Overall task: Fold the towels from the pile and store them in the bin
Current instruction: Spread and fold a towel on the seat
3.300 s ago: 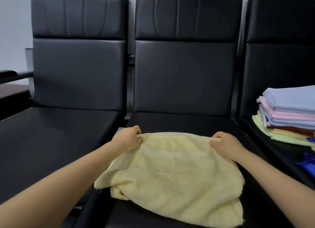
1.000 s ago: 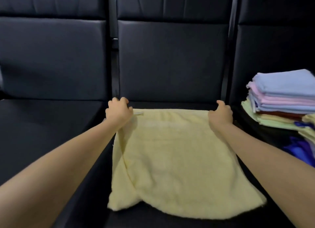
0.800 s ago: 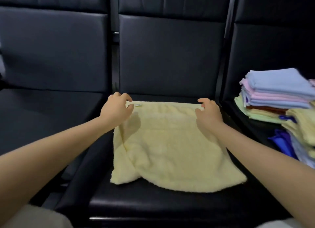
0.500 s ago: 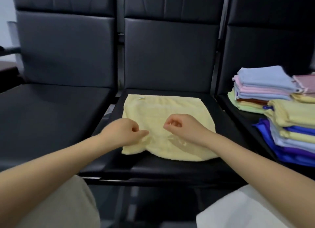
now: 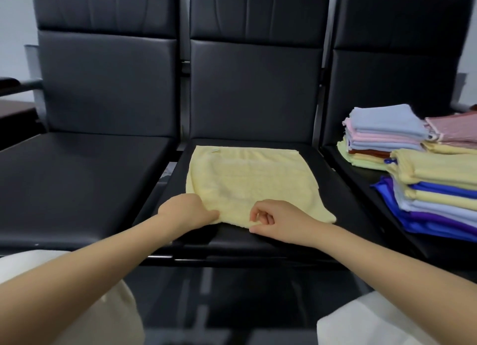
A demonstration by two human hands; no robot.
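The yellow towel (image 5: 247, 182) lies flat on the middle seat (image 5: 343, 215), its near hem pinched in both the left hand (image 5: 187, 211) and right hand (image 5: 278, 222). Best to slide each grip outward to the corners, then carry the hem evenly onto the far edge

The pale yellow towel (image 5: 247, 182) lies spread nearly flat on the middle seat (image 5: 343, 215) in front of me, roughly square, its far edge straight along the seat back and a small white tag (image 5: 214, 151) near its far left corner. Its near edge is uneven and curves toward me. My left hand (image 5: 187, 210) pinches the near left corner, and my right hand (image 5: 277, 220) pinches the near edge just beside it. On the seat to my right sit stacks of folded towels (image 5: 413, 164): light blue, pink, yellow, deep blue and purple.
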